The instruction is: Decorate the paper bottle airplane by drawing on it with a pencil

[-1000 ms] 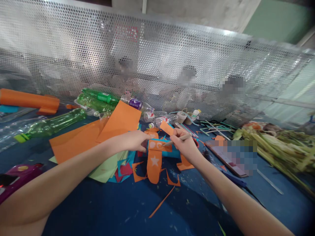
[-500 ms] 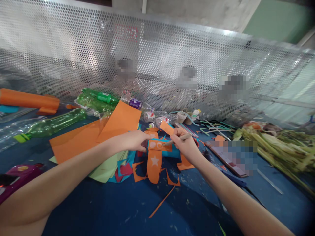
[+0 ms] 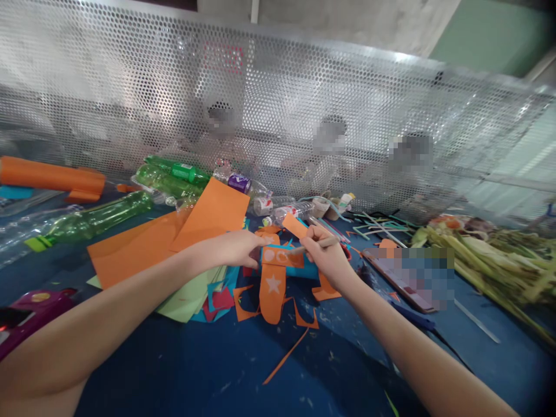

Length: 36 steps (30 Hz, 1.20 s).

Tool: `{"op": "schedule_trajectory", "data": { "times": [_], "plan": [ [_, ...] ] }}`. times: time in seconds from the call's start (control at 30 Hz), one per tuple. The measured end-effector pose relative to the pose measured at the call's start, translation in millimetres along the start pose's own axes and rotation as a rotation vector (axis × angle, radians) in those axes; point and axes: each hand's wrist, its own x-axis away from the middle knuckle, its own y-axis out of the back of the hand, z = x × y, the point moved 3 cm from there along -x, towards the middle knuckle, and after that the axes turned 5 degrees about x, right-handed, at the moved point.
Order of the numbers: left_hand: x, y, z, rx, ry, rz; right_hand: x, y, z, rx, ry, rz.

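Observation:
A model plane of orange and blue paper [image 3: 273,298] lies in front of me, with a pale star on its near wing and pale round shapes along its body. My left hand [image 3: 243,250] grips the body's left end between thumb and fingers. In my right hand [image 3: 324,252] is a light-coloured marker pen [image 3: 332,240], its tip on the orange strip beside the round shapes. An orange paper tail piece [image 3: 294,226] rises just left of the right fingers. Orange paper offcuts [image 3: 307,318] lie around the near wing.
Orange sheets [image 3: 217,214] and green plastic bottles [image 3: 104,217] lie on the left, near a purple tool [image 3: 41,310]. To the right are a phone [image 3: 402,284], a blue-handled tool [image 3: 410,315] and dry husks [image 3: 469,255]. A perforated metal screen [image 3: 278,104] stands behind the blue table [image 3: 174,370].
The marker tip has shifted slightly over the round shapes and the pen lies a little flatter. My left hand and the model plane have stayed in place.

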Motion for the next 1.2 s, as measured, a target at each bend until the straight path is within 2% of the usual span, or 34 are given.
{"op": "schedule_trajectory", "data": {
  "times": [0.23, 1.2],
  "plan": [
    [-0.3, -1.2, 2.2, 0.011, -0.009, 0.001, 5.5, -7.1, -1.7, 0.04, -0.013, 0.024],
    [-0.4, -1.0, 0.2, 0.024, 0.0, 0.008, 6.1, -7.8, -1.4, 0.026, -0.004, 0.053]
  ]
}}
